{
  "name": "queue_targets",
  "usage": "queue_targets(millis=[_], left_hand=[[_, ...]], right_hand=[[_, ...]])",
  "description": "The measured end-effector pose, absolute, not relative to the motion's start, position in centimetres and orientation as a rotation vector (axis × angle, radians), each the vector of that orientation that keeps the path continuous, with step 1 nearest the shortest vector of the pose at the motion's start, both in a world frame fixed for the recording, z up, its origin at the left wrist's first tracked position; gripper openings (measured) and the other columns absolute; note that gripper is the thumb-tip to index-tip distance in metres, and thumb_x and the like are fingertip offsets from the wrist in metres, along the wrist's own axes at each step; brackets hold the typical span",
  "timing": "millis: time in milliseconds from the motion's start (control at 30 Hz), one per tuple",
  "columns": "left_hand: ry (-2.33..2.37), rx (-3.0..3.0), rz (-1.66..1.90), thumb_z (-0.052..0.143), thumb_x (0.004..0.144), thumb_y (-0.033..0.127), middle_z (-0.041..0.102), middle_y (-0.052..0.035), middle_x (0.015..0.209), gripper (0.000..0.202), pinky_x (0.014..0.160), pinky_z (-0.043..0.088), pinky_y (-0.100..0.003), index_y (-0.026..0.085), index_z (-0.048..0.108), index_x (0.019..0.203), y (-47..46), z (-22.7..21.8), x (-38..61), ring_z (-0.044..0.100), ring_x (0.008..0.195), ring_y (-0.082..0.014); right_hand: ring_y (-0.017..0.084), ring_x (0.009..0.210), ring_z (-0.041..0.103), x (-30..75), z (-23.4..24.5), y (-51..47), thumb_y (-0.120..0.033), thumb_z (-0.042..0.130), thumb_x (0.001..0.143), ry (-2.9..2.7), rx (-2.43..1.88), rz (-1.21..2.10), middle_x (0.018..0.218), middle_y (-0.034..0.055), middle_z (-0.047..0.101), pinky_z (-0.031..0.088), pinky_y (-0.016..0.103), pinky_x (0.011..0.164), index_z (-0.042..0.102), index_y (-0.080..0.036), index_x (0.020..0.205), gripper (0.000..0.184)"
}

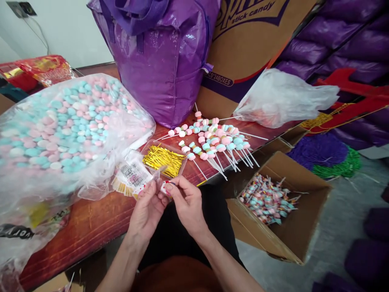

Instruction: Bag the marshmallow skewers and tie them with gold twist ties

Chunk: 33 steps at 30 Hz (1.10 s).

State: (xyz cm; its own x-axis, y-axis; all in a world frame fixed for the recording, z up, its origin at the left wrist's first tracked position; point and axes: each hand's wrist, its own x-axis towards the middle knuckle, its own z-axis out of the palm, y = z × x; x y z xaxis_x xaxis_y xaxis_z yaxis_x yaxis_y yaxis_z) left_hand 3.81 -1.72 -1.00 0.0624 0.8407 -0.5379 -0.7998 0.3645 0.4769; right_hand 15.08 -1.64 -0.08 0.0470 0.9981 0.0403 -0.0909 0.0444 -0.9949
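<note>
My left hand [146,211] and my right hand [189,207] meet over the table's front edge. Pinched between the fingers of both is a small printed plastic bag [165,188], whitish with red dots; its contents are hidden. Just behind them is a clear tray of gold twist ties [164,159]. A stack of flat printed bags [132,177] lies beside my left hand. Farther right, a pile of candy skewers [217,140] in pink, blue and white rests on the table, white sticks pointing outward.
A large clear bag of pastel candies [69,121] covers the table's left side. Behind stand a purple bag [158,65] and a printed carton [243,48]. An open cardboard box [304,227] with wrapped skewers sits low right. A white plastic bag [282,97] lies beyond the skewers.
</note>
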Motion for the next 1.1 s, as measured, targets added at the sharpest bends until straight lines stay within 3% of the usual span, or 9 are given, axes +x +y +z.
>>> queue_targets(millis=[67,233,367,567,700,833,933,1000,1100], left_hand=[[0.866,0.019,1.284,0.092,0.058,0.020,0.066,0.0027,0.075,0.034,0.058,0.047,-0.018,0.016,0.070,0.084,-1.0,-1.0,3.9,0.050,0.057,-0.0051],[0.938,0.154,1.405,0.092,0.058,0.023,0.055,0.0061,0.057,0.029,0.055,0.047,-0.018,0.014,0.065,0.067,-1.3,-0.7,5.0,0.045,0.050,-0.0041],[0.946,0.194,1.453,0.088,0.066,0.034,0.063,0.0026,0.068,0.028,0.053,0.047,-0.019,0.015,0.069,0.074,-1.1,-0.5,5.4,0.051,0.055,-0.0061],[1.019,0.090,1.468,0.095,0.049,0.016,0.062,0.0044,0.063,0.033,0.049,0.043,-0.016,0.013,0.066,0.064,0.1,-0.8,4.5,0.049,0.051,-0.0038],[1.078,0.095,1.522,0.095,0.048,0.020,0.067,0.0022,0.068,0.035,0.054,0.046,-0.017,0.014,0.070,0.071,0.6,-0.9,4.6,0.057,0.058,-0.0063],[1.100,0.107,1.625,0.095,0.049,0.022,0.061,0.0053,0.062,0.035,0.048,0.041,-0.014,0.013,0.068,0.069,1.3,-0.7,4.0,0.047,0.050,-0.0026],[1.132,0.073,1.644,0.097,0.044,0.025,0.061,0.0048,0.062,0.041,0.046,0.040,-0.013,0.012,0.067,0.069,1.9,-0.8,3.3,0.045,0.048,-0.0022],[1.143,0.073,1.609,0.098,0.043,0.029,0.062,0.0037,0.061,0.043,0.046,0.042,-0.013,0.011,0.067,0.068,2.1,-1.1,3.1,0.047,0.048,-0.0028],[1.158,0.053,1.569,0.098,0.040,0.032,0.062,0.0031,0.060,0.046,0.045,0.042,-0.013,0.011,0.067,0.067,2.1,-1.6,3.1,0.048,0.047,-0.0033]], right_hand=[[0.011,0.063,0.050,15.1,-0.4,-1.8,-0.030,0.055,0.095,-1.160,-1.149,1.124,0.067,-0.0031,0.055,0.043,0.023,0.062,0.056,-0.019,0.072,0.025],[0.009,0.059,0.039,15.5,-1.5,-1.7,-0.034,0.049,0.098,-1.181,-1.206,0.973,0.063,-0.0048,0.044,0.034,0.022,0.055,0.046,-0.020,0.066,0.036],[0.009,0.057,0.036,16.1,-2.1,-1.2,-0.037,0.047,0.099,-1.211,-1.221,0.966,0.062,-0.0050,0.041,0.031,0.023,0.053,0.042,-0.020,0.065,0.038],[0.010,0.058,0.037,17.7,-2.9,-0.8,-0.035,0.047,0.099,-1.400,-1.286,0.858,0.061,-0.0045,0.041,0.030,0.024,0.055,0.037,-0.021,0.062,0.041],[0.010,0.057,0.038,18.6,-2.8,0.4,-0.036,0.047,0.099,-1.435,-1.308,0.858,0.059,-0.0052,0.041,0.031,0.024,0.056,0.037,-0.021,0.061,0.042],[0.012,0.060,0.046,19.4,-1.7,4.7,-0.036,0.047,0.099,-1.606,-1.457,0.631,0.060,-0.0037,0.049,0.035,0.024,0.061,0.047,-0.020,0.062,0.041],[0.017,0.078,0.058,19.3,-0.9,9.9,-0.027,0.047,0.100,-1.937,-1.732,0.231,0.082,0.0037,0.066,0.039,0.028,0.074,0.065,-0.018,0.082,0.027],[0.020,0.092,0.060,18.9,-0.8,13.3,-0.021,0.048,0.098,-2.142,-1.813,0.075,0.102,0.0089,0.069,0.039,0.031,0.081,0.070,-0.019,0.102,0.022],[0.024,0.096,0.060,17.9,-1.2,16.9,-0.014,0.050,0.094,-2.248,-1.812,0.008,0.103,0.0121,0.069,0.039,0.034,0.083,0.073,-0.020,0.101,0.025]])
